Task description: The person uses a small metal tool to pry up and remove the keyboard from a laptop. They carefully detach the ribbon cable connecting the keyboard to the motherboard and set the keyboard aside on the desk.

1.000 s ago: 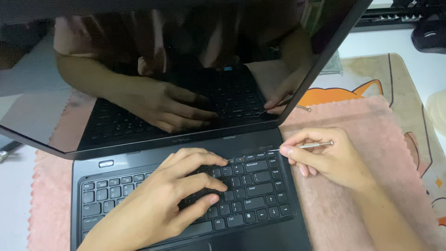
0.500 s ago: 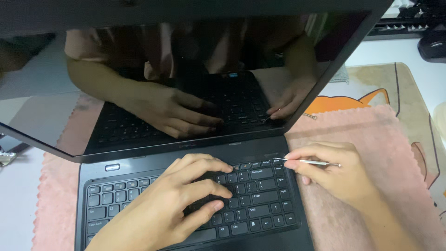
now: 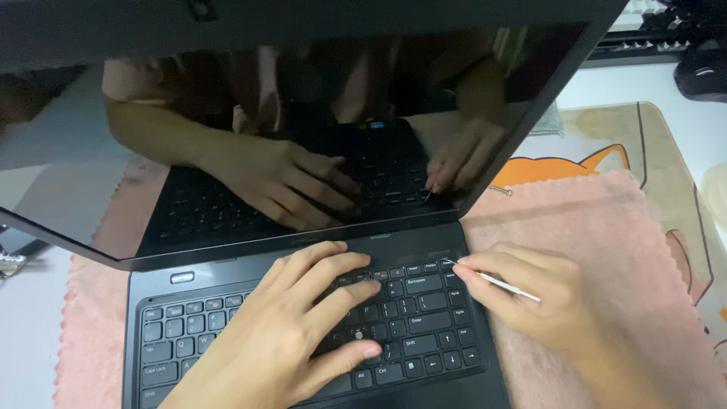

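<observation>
A thin metal pick is pinched between the thumb and the fingers of the right hand, and its sharp tip touches the top right corner of the keyboard, just at the edge of the last key in the upper row. The left hand lies flat on the middle keys with the fingers spread; it holds nothing and only presses down on the black laptop, as if to keep it steady. From where I stand, all the keys that I can see are in their places and no key cap lies loose on the cloth, so I judge that the work at this corner is only at its beginning: the tip is set at the gap, but nothing is lifted or removed yet. The part of the keyboard under the left palm is hidden, so I cannot tell about it. The dark screen is tilted far toward the person and mirrors both hands. The laptop rests on a pink fluffy cloth, which lies on a beige desk mat with an orange cat drawing. Far at the upper right, on the white desk, there are another keyboard and a dark mouse, well apart from the hands.
</observation>
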